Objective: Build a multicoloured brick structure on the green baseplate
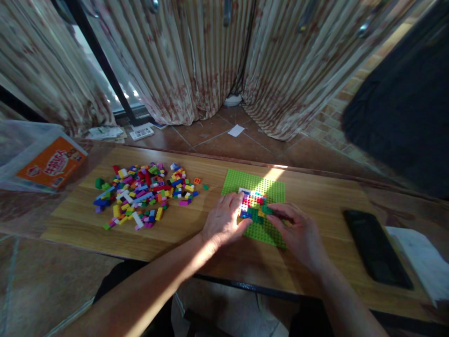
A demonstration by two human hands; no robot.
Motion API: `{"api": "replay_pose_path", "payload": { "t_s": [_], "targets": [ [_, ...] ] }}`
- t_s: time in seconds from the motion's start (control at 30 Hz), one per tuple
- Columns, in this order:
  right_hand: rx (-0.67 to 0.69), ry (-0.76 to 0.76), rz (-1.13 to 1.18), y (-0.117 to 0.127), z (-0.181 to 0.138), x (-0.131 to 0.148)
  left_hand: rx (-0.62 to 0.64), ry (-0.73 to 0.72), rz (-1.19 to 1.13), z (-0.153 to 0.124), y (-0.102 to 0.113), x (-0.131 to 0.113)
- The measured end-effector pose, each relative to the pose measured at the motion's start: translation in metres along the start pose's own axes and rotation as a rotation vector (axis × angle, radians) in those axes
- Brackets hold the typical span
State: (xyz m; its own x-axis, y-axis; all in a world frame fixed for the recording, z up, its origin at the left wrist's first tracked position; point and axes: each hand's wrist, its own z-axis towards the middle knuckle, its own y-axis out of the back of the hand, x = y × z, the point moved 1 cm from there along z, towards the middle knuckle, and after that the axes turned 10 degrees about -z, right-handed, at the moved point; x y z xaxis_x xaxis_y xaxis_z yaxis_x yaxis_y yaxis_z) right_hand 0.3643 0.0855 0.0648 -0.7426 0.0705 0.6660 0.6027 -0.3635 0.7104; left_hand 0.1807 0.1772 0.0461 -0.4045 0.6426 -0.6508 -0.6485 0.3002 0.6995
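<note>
A light green baseplate (233, 180) lies on the wooden table, with a patch of colourful toy bricks (254, 199) built up on its middle. My left hand (224, 217) rests at the left side of this patch, fingers stretched along its edge and thumb apart, holding nothing loose that I can see. From the right, my right hand (298, 229) pinches a dark green toy brick (267, 209) between thumb and fingers at the patch's right edge. Whether that brick is pressed onto the others I cannot tell.
Loose bricks (140, 192) in many colours are spread over the table's left part. A clear plastic box (31, 131) with an orange label stands beyond the left end. At right lie a black phone-like slab (377, 248) and white paper (421, 257). Curtains (196, 61) hang behind.
</note>
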Motion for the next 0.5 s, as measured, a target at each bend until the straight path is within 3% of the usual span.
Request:
{"api": "replay_pose_path", "payload": {
  "t_s": [0.13, 0.5],
  "targets": [
    [0.105, 0.114, -0.097, -0.003, 0.0, 0.003, -0.085, 0.015, 0.053, -0.007, -0.008, -0.003],
    [0.084, 0.089, -0.081, -0.007, 0.003, 0.001, -0.156, -0.053, 0.04, -0.018, -0.011, -0.01]
  ]
}}
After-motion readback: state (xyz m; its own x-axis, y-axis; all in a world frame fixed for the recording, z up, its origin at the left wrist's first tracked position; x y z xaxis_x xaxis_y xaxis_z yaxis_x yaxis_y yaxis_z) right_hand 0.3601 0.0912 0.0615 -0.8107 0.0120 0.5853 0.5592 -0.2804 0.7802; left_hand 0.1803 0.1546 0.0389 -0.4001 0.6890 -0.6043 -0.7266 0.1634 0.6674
